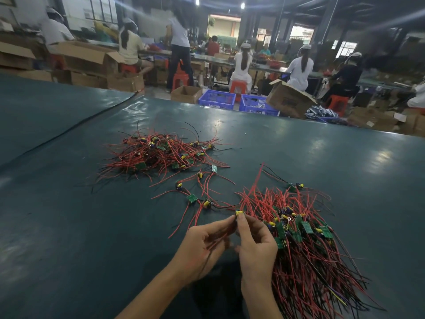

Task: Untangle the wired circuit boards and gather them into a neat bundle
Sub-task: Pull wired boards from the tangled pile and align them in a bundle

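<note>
Pinching one small board [239,213] between the fingertips of both hands, a person works at a dark green table [69,215]; the left hand [202,245] and right hand [257,242] each clamp on it, with red wires trailing through the left palm. Just right of the hands lies a bundle [305,238] of boards, its wires cut off by the frame's lower edge. A tangled pile [161,153] sits farther back on the left, with loose boards [192,198] between. Beyond the table, two blue crates [217,99] and open cardboard boxes [186,93] stand on the floor, their contents hard to make out
</note>
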A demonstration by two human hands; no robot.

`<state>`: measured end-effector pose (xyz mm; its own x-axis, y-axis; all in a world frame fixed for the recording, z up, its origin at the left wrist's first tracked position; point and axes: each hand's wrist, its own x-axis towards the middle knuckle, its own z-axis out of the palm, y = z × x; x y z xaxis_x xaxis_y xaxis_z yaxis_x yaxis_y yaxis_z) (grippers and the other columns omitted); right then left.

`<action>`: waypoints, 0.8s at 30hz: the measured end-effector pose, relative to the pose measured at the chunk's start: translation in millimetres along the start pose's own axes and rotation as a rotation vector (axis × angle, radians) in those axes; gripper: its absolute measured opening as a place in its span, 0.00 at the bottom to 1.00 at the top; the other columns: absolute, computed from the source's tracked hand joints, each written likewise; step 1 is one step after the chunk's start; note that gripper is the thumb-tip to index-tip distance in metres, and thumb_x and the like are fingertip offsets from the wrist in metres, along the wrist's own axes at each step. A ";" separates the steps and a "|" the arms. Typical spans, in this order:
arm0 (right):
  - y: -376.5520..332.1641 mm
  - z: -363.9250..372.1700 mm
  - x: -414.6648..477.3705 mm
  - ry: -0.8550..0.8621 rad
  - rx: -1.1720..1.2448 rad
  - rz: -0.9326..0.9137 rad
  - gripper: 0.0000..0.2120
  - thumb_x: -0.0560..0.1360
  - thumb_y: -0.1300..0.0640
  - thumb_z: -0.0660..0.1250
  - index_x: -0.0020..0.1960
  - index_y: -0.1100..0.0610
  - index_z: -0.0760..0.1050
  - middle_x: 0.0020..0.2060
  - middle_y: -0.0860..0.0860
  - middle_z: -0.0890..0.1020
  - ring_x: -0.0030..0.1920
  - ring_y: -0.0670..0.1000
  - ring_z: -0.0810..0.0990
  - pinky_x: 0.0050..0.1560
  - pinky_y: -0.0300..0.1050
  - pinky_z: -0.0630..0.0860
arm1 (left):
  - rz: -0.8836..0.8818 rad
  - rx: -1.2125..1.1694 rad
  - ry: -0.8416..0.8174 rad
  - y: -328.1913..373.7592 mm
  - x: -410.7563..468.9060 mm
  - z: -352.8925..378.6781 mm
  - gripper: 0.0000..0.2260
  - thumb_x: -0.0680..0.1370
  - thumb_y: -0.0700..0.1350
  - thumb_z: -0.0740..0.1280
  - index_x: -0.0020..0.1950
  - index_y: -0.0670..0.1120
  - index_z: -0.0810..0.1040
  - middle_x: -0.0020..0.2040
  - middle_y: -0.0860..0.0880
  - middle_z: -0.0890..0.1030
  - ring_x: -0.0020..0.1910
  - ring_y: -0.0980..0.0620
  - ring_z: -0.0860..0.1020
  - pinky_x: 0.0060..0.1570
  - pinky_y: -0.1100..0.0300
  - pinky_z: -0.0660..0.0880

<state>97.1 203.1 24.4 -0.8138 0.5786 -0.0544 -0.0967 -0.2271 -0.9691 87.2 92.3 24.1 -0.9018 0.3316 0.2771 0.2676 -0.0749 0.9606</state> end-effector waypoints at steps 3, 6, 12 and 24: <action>-1.5 -6.4 7.6 0.050 -0.007 -0.015 0.02 0.73 0.58 0.73 0.43 0.56 0.81 0.35 0.50 0.84 0.39 0.51 0.81 0.40 0.50 0.77 | 0.175 0.337 -0.042 -2.9 -1.6 -7.8 0.24 0.76 0.27 0.61 0.69 0.44 0.74 0.59 0.52 0.80 0.63 0.59 0.76 0.60 0.59 0.76; -2.9 -18.2 14.7 0.061 -0.153 -0.101 0.03 0.73 0.57 0.73 0.44 0.54 0.80 0.38 0.52 0.84 0.39 0.53 0.82 0.42 0.50 0.78 | 0.343 0.666 0.106 -7.5 3.1 -22.0 0.21 0.74 0.30 0.64 0.64 0.43 0.78 0.61 0.52 0.80 0.62 0.59 0.75 0.61 0.57 0.73; -1.7 -30.1 15.3 0.010 -0.740 -0.326 0.04 0.76 0.54 0.70 0.45 0.53 0.77 0.39 0.48 0.78 0.41 0.50 0.77 0.42 0.42 0.70 | -0.051 1.061 0.204 -19.9 7.5 -49.2 0.17 0.78 0.50 0.65 0.68 0.53 0.75 0.72 0.53 0.70 0.71 0.52 0.65 0.67 0.57 0.61; -0.7 -18.3 7.3 -0.174 -0.511 -0.316 0.02 0.75 0.57 0.71 0.47 0.50 0.79 0.38 0.47 0.80 0.35 0.47 0.77 0.36 0.38 0.74 | 0.192 0.738 0.515 -9.4 10.1 -46.0 0.10 0.76 0.37 0.68 0.55 0.44 0.83 0.53 0.52 0.83 0.53 0.52 0.80 0.55 0.45 0.76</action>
<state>101.7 221.8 20.3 -0.8762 0.4107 0.2521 -0.0968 0.3626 -0.9269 60.1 53.1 18.9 -0.8117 -0.0977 0.5758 0.4172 0.5929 0.6887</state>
